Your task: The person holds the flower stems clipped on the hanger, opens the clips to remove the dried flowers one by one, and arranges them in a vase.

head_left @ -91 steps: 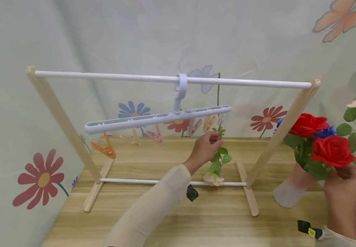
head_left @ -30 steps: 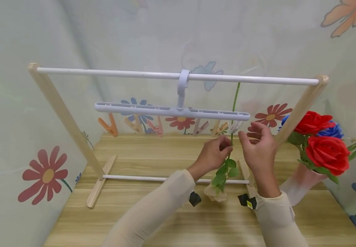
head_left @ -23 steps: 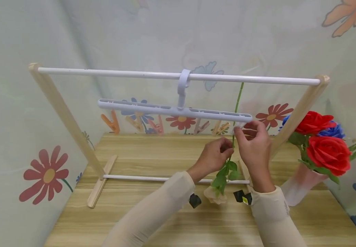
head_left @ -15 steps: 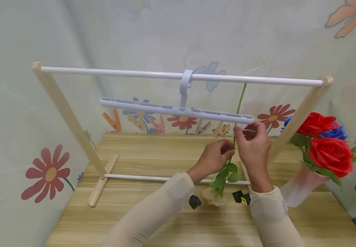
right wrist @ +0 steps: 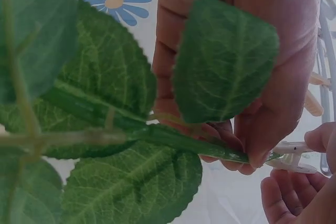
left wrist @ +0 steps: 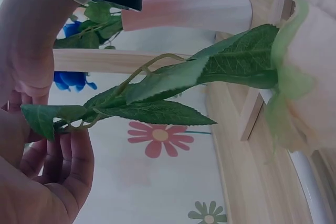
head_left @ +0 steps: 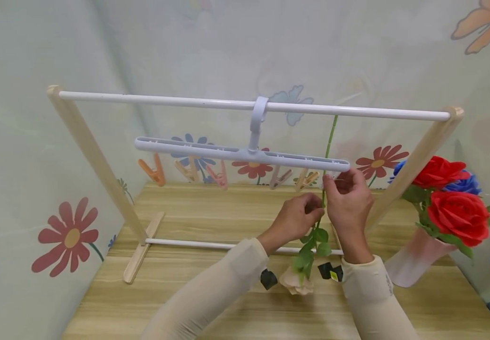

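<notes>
My left hand (head_left: 296, 218) pinches the green stem (head_left: 331, 137) of a cream rose (head_left: 296, 282) that hangs bloom down. The stem's bare end rises behind the hanger. At the right end of the pale blue clip hanger (head_left: 227, 154), my right hand (head_left: 350, 212) pinches a white clothespin (right wrist: 296, 163) between thumb and fingers. Seen from the right wrist, the stem reaches the clothespin just past the left fingertips; whether its jaws grip the stem, I cannot tell. Green leaves (left wrist: 163, 82) spread between the left hand and the bloom.
The hanger hooks over the white top rod (head_left: 159, 100) of a wooden rack. Orange (head_left: 154, 171), pink (head_left: 218, 176) and other clothespins dangle from it. On the right stands a pink-white vase (head_left: 419, 259) with red roses (head_left: 459, 217) and other flowers.
My right hand has left the vase flowers and come left to pinch the white clothespin. The hanger has turned, its right end now lower. My left hand has shifted slightly right with the rose.
</notes>
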`<action>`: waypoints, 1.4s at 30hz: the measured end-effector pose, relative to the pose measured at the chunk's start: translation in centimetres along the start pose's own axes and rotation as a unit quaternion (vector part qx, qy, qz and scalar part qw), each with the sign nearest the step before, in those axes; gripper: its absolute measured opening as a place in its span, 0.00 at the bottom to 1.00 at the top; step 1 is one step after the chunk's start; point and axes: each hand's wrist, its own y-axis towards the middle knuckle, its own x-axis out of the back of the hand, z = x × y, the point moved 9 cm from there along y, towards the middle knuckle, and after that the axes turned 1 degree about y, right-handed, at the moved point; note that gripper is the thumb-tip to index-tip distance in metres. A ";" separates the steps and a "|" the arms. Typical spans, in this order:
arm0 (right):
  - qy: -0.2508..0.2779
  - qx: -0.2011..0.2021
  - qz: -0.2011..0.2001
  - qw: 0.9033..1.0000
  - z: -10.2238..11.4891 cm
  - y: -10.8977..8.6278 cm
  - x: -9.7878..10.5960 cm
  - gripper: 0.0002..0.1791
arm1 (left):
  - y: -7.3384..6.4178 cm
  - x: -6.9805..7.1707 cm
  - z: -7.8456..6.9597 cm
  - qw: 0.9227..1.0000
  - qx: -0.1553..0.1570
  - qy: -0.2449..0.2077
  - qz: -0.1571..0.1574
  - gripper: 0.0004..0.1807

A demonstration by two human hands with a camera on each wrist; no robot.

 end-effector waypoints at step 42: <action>0.032 0.010 -0.006 0.999 -0.7 0.2 -0.4 0.24 | -2.5 1.5 2.9 0.984 0.000 0.172 0.053 0.03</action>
